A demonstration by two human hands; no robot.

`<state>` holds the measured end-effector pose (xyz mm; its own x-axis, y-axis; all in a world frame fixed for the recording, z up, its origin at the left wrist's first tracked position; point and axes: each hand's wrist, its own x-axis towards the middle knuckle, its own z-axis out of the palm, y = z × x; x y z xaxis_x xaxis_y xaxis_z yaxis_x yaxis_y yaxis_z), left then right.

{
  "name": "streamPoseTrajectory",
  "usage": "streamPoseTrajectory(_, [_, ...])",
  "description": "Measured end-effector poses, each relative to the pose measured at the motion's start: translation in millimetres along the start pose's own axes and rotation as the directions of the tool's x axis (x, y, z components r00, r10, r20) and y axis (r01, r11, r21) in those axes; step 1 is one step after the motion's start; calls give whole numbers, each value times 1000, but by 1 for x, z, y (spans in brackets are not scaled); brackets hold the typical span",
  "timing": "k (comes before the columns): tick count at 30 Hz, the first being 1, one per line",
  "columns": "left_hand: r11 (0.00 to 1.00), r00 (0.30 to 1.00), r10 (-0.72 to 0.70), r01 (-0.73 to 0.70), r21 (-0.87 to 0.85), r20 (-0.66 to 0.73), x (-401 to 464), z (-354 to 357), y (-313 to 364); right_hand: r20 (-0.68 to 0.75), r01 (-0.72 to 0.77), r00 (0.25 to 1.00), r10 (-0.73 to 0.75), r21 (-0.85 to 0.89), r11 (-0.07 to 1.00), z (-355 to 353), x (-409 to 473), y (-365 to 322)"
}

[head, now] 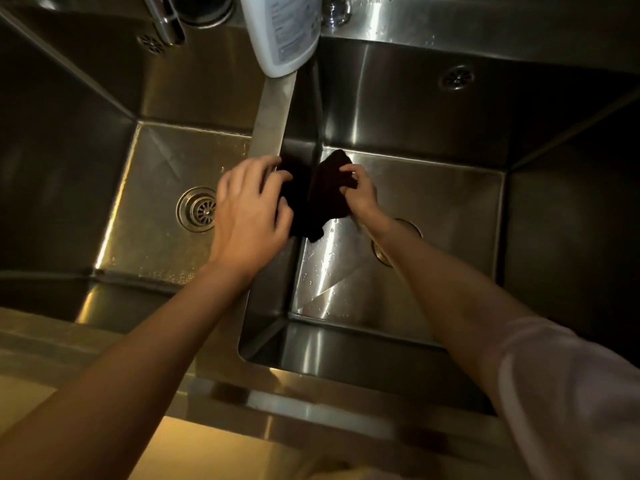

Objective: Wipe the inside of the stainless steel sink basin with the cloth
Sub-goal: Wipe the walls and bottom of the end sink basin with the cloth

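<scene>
Both hands were clamped on the dark cloth, which hung bunched over the near end of the steel divider and on the right basin's side of it: the left hand had its fingers curled round the cloth's left edge, and the right hand pinched its upper right corner, so that the two hands stood close together with the cloth between them. The cloth did not appear to be pressed flat against any wall or floor of the sink, so by my reading the wiping proper was either not begun or paused while the cloth was being folded or gathered. Water droplets lay scattered on the floor of the right basin, which suggested that most of that basin was left to do; whether any part had been wiped could not be told. The left basin had its round drain strainer in plain sight, while the right basin's drain was mostly hidden by the right forearm. A white plastic bottle stood at the far end of the divider, with a tap to its left. The steel surface ran along the near rim, and the room was dim, with warm yellowish light.
</scene>
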<state>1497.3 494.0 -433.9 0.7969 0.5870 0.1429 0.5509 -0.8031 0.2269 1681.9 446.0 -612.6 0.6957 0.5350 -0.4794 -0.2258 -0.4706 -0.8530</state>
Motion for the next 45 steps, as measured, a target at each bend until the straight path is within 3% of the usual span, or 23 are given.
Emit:
streamPoseTrajectory(3, [1000, 1000, -2, 2, -6, 17, 0, -1, -1, 8, -3, 1000, 3, 45, 999, -32, 0, 8])
streamPoseTrajectory(12, [1000, 999, -1, 2, -18, 53, 0, -5, 1, 259, 78, 963, -80, 18, 997, -114, -15, 13])
streamPoseTrajectory(16, [999, 999, 1, 1, -39, 46, 0, -3, 1, 276, 102, 959, -64, -127, 987, -100, -7, 25])
streamPoseTrajectory(19, [999, 999, 6, -4, -41, 45, 1, -1, 0, 287, 191, 955, -69, -423, 885, -82, 4, 43])
streamPoseTrajectory(23, [999, 999, 0, 2, -40, 51, 1, -1, -1, 298, 258, 954, -40, -743, 618, -57, 10, 62])
streamPoseTrajectory(26, [999, 998, 10, -8, -37, 59, 1, -2, -1, 330, 348, 935, -127, -791, 503, -35, 1, 71])
streamPoseTrajectory(30, [1000, 999, 10, -8, -28, 53, 1, -1, -2, 501, 544, 838, -215, -750, 377, 4, -11, 78])
streamPoseTrajectory(36, [1000, 999, -1, 3, -30, 45, 1, 0, 0, 446, 553, 833, -328, -697, 456, 13, 23, 69])
streamPoseTrajectory(40, [1000, 999, -10, 11, -16, 39, 2, -1, 1, 406, 549, 832, -379, -708, 445, 4, 73, 48])
streamPoseTrajectory(43, [1000, 999, -16, 17, -15, 41, 2, 0, 0, 181, 371, 916, -358, -721, 585, 3, 92, 43])
streamPoseTrajectory(45, [1000, 999, -16, 16, -19, 37, 3, -1, 0, 65, 296, 933, -354, -697, 653, 11, 86, 45])
